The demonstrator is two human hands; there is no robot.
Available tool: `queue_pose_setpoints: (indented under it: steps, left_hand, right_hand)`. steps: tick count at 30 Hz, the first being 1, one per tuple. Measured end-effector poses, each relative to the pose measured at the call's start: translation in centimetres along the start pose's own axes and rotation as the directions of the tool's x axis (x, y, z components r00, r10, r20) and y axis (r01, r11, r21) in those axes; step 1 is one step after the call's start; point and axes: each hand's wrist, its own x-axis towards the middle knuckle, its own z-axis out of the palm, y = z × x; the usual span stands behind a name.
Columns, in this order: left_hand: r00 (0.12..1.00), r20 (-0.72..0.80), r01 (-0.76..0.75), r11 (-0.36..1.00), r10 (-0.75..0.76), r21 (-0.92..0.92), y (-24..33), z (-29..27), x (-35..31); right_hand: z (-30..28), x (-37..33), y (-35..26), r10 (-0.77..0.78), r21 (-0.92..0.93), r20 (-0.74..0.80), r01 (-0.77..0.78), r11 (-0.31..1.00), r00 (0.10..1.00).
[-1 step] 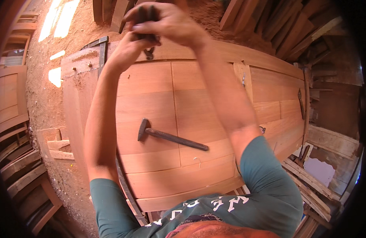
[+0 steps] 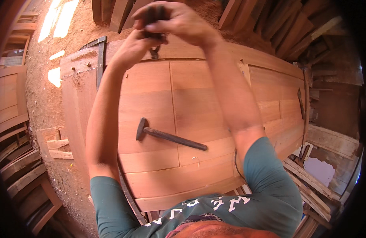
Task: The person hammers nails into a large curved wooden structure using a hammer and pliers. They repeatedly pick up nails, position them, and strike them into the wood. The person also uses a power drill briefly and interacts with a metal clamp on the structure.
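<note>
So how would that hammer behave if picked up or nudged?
The hammer is probably head-heavy, with its blocky, metal-looking head at one end of a slim handle. It should feel stiff, given that straight handle, and the crosswise head likely resists rolling.

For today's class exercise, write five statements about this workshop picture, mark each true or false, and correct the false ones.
1. A hammer lies on the panelled wooden door. True.
2. The hammer points its striking end right. False: the hammer head is on the left.
3. The left hand and right hand are close together. True.
4. The right hand grips the hammer. False: it is well away, near the door's far edge.
5. The short sleeves are teal. True.
</note>
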Motion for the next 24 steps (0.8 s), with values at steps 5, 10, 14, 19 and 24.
queue_pose_setpoints:
  steps: [5,10,14,19,24]
  left_hand:
    - [0.997,0.069,-0.034,0.965,0.016,0.261,0.6,9.7,5.8]
    - [0.995,0.05,-0.083,0.995,0.081,0.055,0.0,17.7,9.7]
    - [0.993,0.102,-0.07,0.994,0.061,0.085,-1.7,20.8,11.9]
    - [0.99,0.133,0.022,0.991,-0.04,0.135,-3.3,22.4,12.6]
    - [0.987,0.151,0.027,0.992,-0.046,0.124,-3.9,21.8,12.8]
  right_hand:
    - [-7.4,-8.7,-2.4,0.136,-0.059,-0.167,-0.147,0.987,0.977]
    - [-12.5,-15.0,-1.1,0.025,-0.195,-0.367,-0.103,0.975,0.93]
    - [-15.4,-18.0,0.9,0.066,-0.07,-0.397,-0.101,0.992,0.915]
    - [-16.5,-20.3,4.1,0.087,0.055,-0.43,-0.07,0.996,0.899]
    - [-16.7,-20.8,5.1,0.056,0.056,-0.471,-0.033,0.998,0.88]
